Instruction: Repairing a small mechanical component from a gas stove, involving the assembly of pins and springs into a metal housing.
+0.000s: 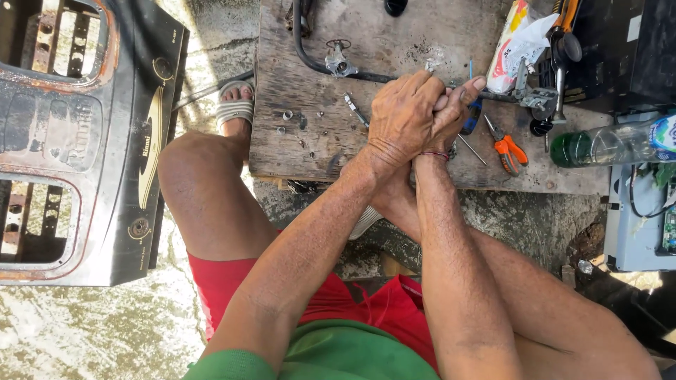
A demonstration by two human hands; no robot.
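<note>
My left hand (403,116) and my right hand (458,105) are clasped tightly together over a worn wooden board (296,151). The left hand wraps over the fingers of the right. Both close around a blue-handled tool (472,116); only a bit of its handle shows past the fingers, and its tip is hidden. The hands sit right by a black hose (308,58) that crosses the board, near a small metal valve (339,62).
Orange-handled pliers (508,150), loose nuts and screws (285,116) and a white-and-red bag (510,49) lie on the board. A clear green-tinted bottle (607,144) lies at the right. A rusty black gas stove body (84,141) stands at the left. My knees flank the board.
</note>
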